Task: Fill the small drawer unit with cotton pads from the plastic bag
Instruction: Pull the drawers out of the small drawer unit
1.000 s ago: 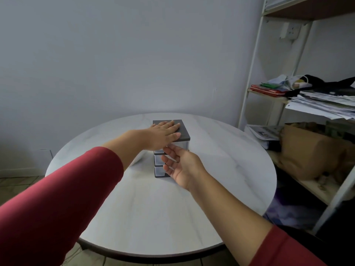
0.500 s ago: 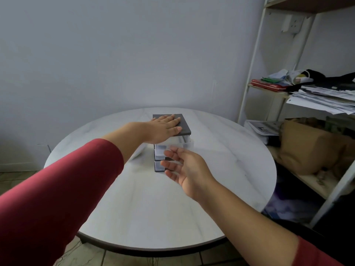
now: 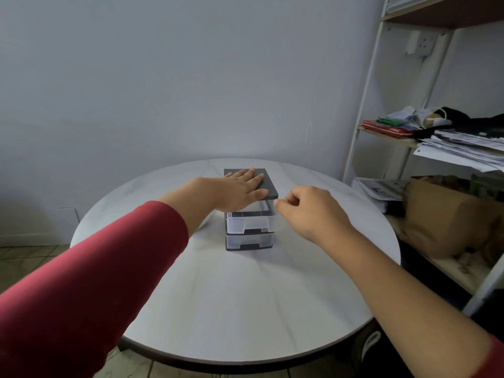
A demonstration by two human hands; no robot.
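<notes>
1. At the far left, the left hand (image 3: 240, 188): laid flat on the dark top of the small drawer unit (image 3: 249, 240), fingers straight and close together. Curled round nothing, only pressing down. Same as a second ago, so judged a steadying hold against sliding on the table (image 3: 245, 309).
2. In the middle, the unit itself: upright on the far part of the round table. New since a second ago is a clear upper drawer (image 3: 249, 223), now pulled forward past the front of the bottom one, with its open top showing dark inside. No cotton pads to be seen in it. Hard to say whether it is the top or the middle drawer, because of the clear plastic.
3. Meaning for the task: opening step seemingly done, filling not yet begun. No plastic bag anywhere in view, so probably to be fetched next.
4. To the right of the unit, the right hand (image 3: 311, 211): a second ago palm up, with fingers at the drawer fronts. Now turned palm down, just beside the right front corner of the unit, at the height of its top. Fingers curled in, thumb tip close to forefinger tip, like a small pinch. Cannot tell whether a clear drawer edge is caught there or nothing at all.
5. Far right, off the table: a stack of papers (image 3: 469, 148) and a brown paper bag (image 3: 447, 214), well apart from both hands.
</notes>
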